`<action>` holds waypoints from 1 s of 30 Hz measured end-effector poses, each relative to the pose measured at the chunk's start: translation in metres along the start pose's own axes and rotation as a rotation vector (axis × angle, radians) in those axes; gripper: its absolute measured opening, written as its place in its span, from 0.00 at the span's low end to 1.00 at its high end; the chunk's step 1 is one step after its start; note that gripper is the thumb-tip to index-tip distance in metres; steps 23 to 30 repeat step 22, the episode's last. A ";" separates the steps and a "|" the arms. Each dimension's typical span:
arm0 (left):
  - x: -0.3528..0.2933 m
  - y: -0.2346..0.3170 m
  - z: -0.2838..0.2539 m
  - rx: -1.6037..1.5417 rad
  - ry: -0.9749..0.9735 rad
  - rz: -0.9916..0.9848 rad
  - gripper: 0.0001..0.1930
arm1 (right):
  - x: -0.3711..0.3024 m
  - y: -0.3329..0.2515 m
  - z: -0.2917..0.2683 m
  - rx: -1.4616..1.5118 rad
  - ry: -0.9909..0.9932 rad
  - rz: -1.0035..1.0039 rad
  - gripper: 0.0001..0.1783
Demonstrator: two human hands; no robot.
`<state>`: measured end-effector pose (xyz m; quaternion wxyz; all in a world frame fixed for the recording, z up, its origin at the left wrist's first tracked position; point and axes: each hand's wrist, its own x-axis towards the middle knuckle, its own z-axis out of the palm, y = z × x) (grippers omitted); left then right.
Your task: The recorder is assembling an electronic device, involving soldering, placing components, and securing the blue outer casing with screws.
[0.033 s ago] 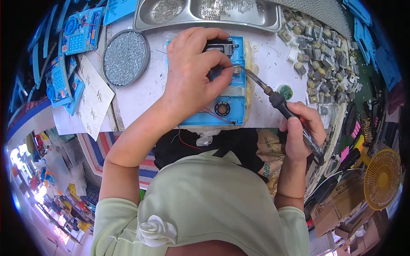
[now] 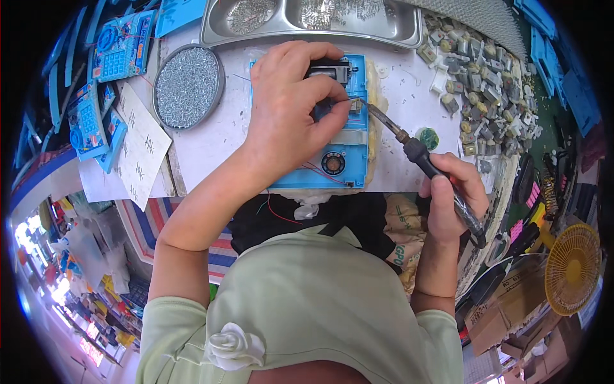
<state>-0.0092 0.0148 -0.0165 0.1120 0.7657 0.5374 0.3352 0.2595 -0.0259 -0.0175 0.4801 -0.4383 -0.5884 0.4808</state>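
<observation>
A blue plastic casing [image 2: 348, 150] lies open on the white table [image 2: 214, 144], with a small round speaker [image 2: 333, 163] and thin red wires inside. My left hand [image 2: 288, 109] lies over its upper half. The fingers curl around a black part [image 2: 329, 69] at the top edge, and a thin wire shows at the fingertips. My right hand [image 2: 448, 198] grips a black-handled soldering iron [image 2: 416, 153] to the right of the casing. Its metal tip reaches up and left to the casing's upper right, just beside my left fingertips.
A round tin of small screws [image 2: 187, 86] sits left of the casing. A steel tray [image 2: 396, 29] with small parts stands behind it. Several grey components [image 2: 473, 77] lie at the right. Blue toy panels [image 2: 118, 45] and a paper sheet [image 2: 137, 147] lie left. A yellow fan [image 2: 572, 269] stands lower right.
</observation>
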 end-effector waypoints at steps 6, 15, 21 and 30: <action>-0.001 0.000 0.001 0.000 0.012 0.002 0.07 | 0.001 0.000 0.001 -0.024 0.004 0.013 0.12; -0.002 -0.002 0.004 0.008 0.040 0.029 0.08 | 0.007 0.005 0.000 -0.198 -0.111 -0.265 0.12; -0.002 -0.001 0.004 0.022 0.038 0.030 0.08 | 0.019 0.007 0.005 -0.373 -0.211 -0.583 0.17; -0.002 -0.001 0.004 0.022 0.038 0.031 0.07 | 0.018 0.006 0.004 -0.426 -0.231 -0.588 0.18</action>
